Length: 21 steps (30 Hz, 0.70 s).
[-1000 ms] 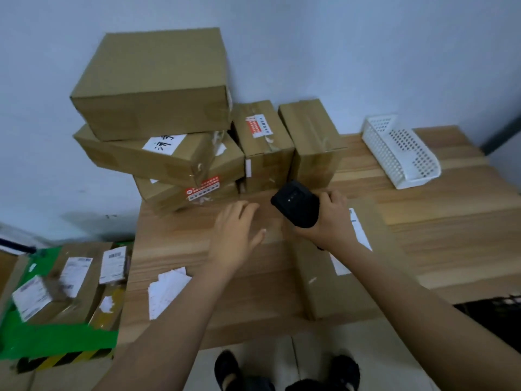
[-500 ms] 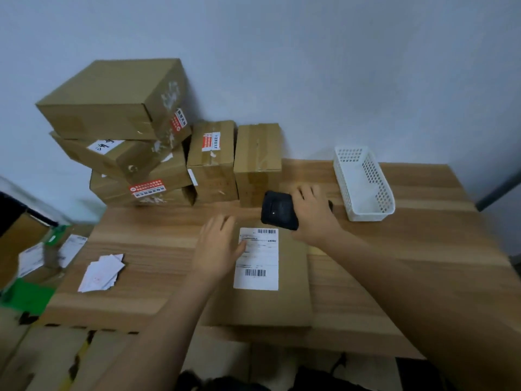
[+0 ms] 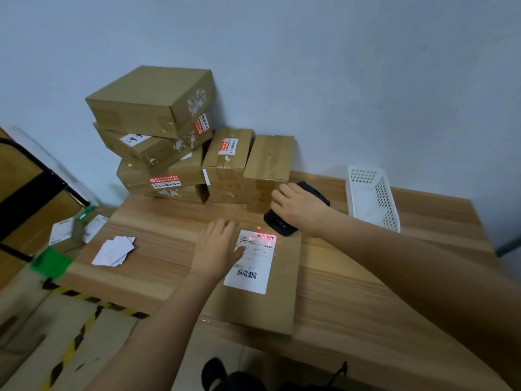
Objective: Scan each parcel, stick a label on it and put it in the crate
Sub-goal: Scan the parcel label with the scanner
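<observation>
A flat brown parcel (image 3: 270, 303) lies on the wooden table (image 3: 366, 292) near its front edge, with a white shipping label (image 3: 253, 263) on top. My left hand (image 3: 217, 248) rests flat on the parcel's left part, thumb touching the label. My right hand (image 3: 298, 207) grips a black scanner (image 3: 277, 222) just above the parcel's far end. Red scanner light falls on the label's upper barcode. A small pile of white labels (image 3: 114, 251) lies on the table at the left.
Several cardboard boxes (image 3: 169, 142) are stacked against the wall at the back left. A white perforated basket (image 3: 372, 198) stands at the back right. Left of the table, on the floor, lie labelled parcels (image 3: 64, 230) by a green surface (image 3: 50, 262).
The view has swung right and down. The scanner in my right hand now shines red light on the label's upper barcode. My left hand stays on the parcel.
</observation>
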{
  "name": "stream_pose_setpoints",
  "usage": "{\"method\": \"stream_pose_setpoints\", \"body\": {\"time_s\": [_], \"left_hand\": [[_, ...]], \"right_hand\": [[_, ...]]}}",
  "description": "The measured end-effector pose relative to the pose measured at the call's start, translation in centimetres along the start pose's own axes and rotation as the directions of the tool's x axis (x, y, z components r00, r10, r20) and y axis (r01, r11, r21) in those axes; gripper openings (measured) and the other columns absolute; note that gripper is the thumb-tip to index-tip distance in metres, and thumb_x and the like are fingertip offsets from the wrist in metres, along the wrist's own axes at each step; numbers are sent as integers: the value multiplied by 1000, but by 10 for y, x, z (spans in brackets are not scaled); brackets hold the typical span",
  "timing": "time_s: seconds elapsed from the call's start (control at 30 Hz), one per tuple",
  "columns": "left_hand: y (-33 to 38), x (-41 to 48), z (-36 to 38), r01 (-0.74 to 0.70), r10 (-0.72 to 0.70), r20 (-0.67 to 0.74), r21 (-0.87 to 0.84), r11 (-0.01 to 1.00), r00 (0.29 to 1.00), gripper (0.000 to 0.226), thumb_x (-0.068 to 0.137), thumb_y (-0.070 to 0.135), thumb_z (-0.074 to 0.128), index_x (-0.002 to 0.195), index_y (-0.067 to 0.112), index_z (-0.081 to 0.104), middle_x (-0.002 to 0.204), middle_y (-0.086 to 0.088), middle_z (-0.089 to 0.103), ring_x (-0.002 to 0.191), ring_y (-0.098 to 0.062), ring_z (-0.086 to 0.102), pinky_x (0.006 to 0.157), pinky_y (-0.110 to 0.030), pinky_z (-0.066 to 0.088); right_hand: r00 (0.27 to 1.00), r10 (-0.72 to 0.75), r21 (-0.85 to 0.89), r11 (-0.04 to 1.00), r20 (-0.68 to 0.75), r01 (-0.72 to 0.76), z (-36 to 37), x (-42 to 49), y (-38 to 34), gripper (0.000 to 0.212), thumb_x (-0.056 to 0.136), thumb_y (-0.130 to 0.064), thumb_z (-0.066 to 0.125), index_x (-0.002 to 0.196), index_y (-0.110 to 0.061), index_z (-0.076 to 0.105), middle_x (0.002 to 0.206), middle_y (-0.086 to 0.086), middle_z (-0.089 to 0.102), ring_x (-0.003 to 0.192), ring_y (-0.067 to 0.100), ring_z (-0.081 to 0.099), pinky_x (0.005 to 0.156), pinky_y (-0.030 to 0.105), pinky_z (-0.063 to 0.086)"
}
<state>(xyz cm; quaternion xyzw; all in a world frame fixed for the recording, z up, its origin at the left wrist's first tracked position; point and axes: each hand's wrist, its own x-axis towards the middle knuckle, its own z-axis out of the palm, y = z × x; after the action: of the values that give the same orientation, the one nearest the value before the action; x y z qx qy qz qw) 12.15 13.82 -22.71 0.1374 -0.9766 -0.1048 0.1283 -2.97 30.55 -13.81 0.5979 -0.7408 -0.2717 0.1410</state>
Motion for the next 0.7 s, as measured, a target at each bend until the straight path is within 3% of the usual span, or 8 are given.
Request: {"method": "stream_pose_setpoints", "body": {"time_s": [0.3, 0.43, 0.53, 0.7], "left_hand": [[-3, -2, -1, 0, 0, -48, 2, 1000, 999, 52, 72, 31, 82, 116, 14, 61, 111, -4, 61, 100, -26, 56, 81, -35, 44], [-8, -1, -4, 25, -25, -68, -4, 1000, 997, 51, 76, 34, 78, 119, 14, 60, 113, -5, 60, 104, -26, 55, 84, -36, 44], [-25, -1, -11, 41, -42, -107, -3, 999, 993, 49, 77, 33, 76, 118, 12, 60, 111, -6, 60, 102, -27, 56, 83, -38, 46], [-76, -9, -26, 82, -78, -137, 24, 996, 987, 47, 75, 29, 79, 114, 10, 61, 106, -8, 61, 97, -29, 58, 79, -39, 47]], "right_hand": [[995, -51, 9, 999, -87, 52, 3, 7, 3, 31, 92, -14, 50, 122, -8, 49, 123, 10, 48, 116, 30, 44, 104, 38, 32], [992, 129, 180, 976, -10, -125, 5, 12, 0, 56, 80, -18, 67, 129, -9, 41, 129, 10, 41, 120, 30, 38, 102, 37, 31], [946, 305, 443, 837, 113, -323, 9, 25, -19, 83, 68, -32, 78, 137, -12, 36, 127, 9, 37, 117, 28, 33, 99, 36, 32], [821, 479, 757, 399, 309, -518, 0, 63, -68, 81, 57, -43, 80, 126, -20, 45, 117, 4, 36, 109, 24, 31, 93, 34, 34]]}}
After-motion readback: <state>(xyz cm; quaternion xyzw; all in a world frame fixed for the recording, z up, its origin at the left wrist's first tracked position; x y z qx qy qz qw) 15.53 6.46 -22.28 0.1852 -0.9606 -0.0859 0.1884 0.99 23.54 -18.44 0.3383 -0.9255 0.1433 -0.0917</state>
